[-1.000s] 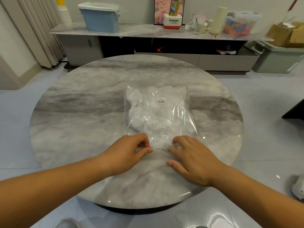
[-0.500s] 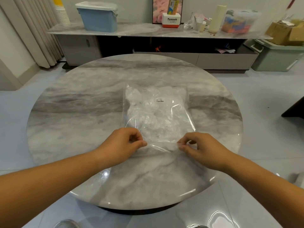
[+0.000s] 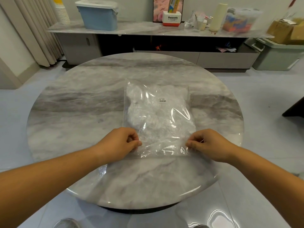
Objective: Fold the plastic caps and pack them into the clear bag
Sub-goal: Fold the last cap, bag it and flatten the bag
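Hands, left [image 3: 118, 143] and right [image 3: 212, 145], at corners of clear bag [image 3: 164, 151], caps [image 3: 148, 116] apparently inside.

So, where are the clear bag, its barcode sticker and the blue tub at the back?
clear bag [image 3: 164, 122], head view, on the crinkled middle of its top face.
barcode sticker [image 3: 162, 100], head view, on the label's centre.
blue tub [image 3: 100, 18], head view, on its front wall.
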`<action>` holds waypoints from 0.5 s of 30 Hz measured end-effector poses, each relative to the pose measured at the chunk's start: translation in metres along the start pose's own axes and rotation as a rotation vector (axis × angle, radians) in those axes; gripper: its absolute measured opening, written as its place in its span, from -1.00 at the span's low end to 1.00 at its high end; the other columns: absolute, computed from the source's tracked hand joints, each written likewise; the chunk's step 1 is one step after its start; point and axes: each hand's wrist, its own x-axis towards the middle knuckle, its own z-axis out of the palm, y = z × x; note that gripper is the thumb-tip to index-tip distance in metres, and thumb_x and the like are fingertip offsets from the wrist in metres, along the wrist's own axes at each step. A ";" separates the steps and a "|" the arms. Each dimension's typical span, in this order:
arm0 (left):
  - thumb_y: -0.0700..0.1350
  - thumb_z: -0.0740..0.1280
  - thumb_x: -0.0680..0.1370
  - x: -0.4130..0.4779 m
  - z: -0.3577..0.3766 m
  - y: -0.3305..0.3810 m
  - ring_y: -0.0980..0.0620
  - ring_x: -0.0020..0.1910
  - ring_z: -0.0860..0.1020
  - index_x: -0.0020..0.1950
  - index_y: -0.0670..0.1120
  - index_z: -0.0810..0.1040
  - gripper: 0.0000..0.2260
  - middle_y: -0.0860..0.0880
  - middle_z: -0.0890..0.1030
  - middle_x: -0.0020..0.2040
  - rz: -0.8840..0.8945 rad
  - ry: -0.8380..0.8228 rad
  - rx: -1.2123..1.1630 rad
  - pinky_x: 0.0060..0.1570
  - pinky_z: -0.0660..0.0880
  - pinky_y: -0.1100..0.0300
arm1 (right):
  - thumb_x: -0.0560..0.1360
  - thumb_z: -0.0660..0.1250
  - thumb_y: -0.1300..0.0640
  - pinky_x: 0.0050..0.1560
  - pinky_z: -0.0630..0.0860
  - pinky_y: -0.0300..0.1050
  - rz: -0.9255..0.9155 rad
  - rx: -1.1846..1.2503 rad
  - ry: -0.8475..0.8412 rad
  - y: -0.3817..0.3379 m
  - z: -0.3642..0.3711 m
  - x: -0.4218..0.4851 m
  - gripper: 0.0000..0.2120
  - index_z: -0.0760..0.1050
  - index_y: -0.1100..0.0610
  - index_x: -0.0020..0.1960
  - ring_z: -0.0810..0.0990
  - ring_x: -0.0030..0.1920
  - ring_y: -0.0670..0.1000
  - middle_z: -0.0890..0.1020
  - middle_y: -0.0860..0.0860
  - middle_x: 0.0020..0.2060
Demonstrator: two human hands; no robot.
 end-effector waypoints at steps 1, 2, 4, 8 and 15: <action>-0.05 0.42 0.57 0.001 0.000 -0.001 0.26 -0.36 0.60 -0.16 -0.05 0.62 -0.87 0.14 0.68 -0.32 -0.014 0.007 -0.013 -0.36 0.39 0.49 | 0.58 0.41 0.07 0.00 0.60 -0.13 0.006 0.003 0.013 0.000 0.000 0.001 -0.83 0.69 -0.03 -0.17 0.66 -0.21 -0.15 0.71 -0.14 -0.26; -0.06 0.43 0.57 0.002 0.000 -0.002 0.24 -0.36 0.60 -0.16 -0.05 0.62 -0.87 0.12 0.68 -0.32 -0.025 0.013 -0.023 -0.35 0.41 0.46 | 0.58 0.42 0.07 -0.03 0.59 -0.16 0.012 0.011 0.027 0.000 0.001 0.003 -0.84 0.69 -0.04 -0.18 0.66 -0.22 -0.17 0.71 -0.15 -0.27; -0.07 0.44 0.55 0.002 -0.001 -0.004 0.20 -0.37 0.61 -0.17 -0.05 0.62 -0.88 0.07 0.68 -0.33 -0.040 0.021 -0.028 -0.35 0.45 0.39 | 0.55 0.44 0.08 -0.10 0.55 -0.21 0.019 0.021 0.053 -0.001 0.001 0.006 -0.84 0.67 -0.05 -0.21 0.65 -0.24 -0.18 0.71 -0.17 -0.28; -0.03 0.49 0.51 0.003 -0.002 -0.006 0.08 -0.30 0.63 -0.18 -0.01 0.62 -0.88 0.03 0.67 -0.30 -0.050 0.042 -0.010 -0.25 0.56 0.21 | 0.49 0.51 0.07 -0.22 0.58 -0.12 0.066 0.005 0.018 -0.004 0.003 0.008 -0.87 0.68 0.00 -0.24 0.62 -0.33 -0.15 0.70 -0.10 -0.32; 0.07 0.53 0.45 0.003 -0.001 -0.009 0.20 -0.34 0.54 -0.21 0.02 0.59 -0.81 0.09 0.61 -0.32 -0.063 0.107 0.108 -0.31 0.43 0.29 | 0.47 0.53 -0.05 -0.21 0.54 -0.19 0.108 -0.066 0.058 -0.007 0.008 0.007 -0.76 0.67 0.11 -0.23 0.60 -0.31 -0.07 0.69 0.02 -0.30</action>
